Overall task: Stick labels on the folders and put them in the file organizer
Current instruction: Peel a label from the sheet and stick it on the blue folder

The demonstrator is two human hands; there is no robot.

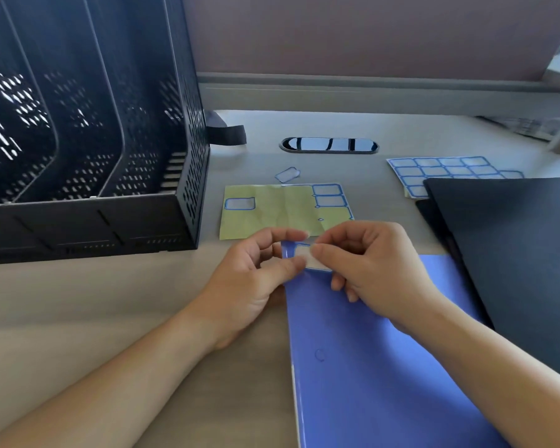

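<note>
A blue folder (pixel 369 357) lies flat on the desk in front of me. At its far left corner sits a white label with a blue border (pixel 304 253). My left hand (pixel 256 279) pinches the label's left side, thumb below and fingers above. My right hand (pixel 369 270) pinches the label's right side over the folder. The black mesh file organizer (pixel 88 150) stands at the left with its upright slots showing nothing in them. A yellow backing sheet (pixel 278 211) with a few labels left on it lies just beyond my hands.
A full label sheet (pixel 446 173) lies at the back right, partly under a black folder (pixel 514 253). One loose label (pixel 287 174) lies near an oval cable port (pixel 328 145). A partition wall closes the desk's far edge.
</note>
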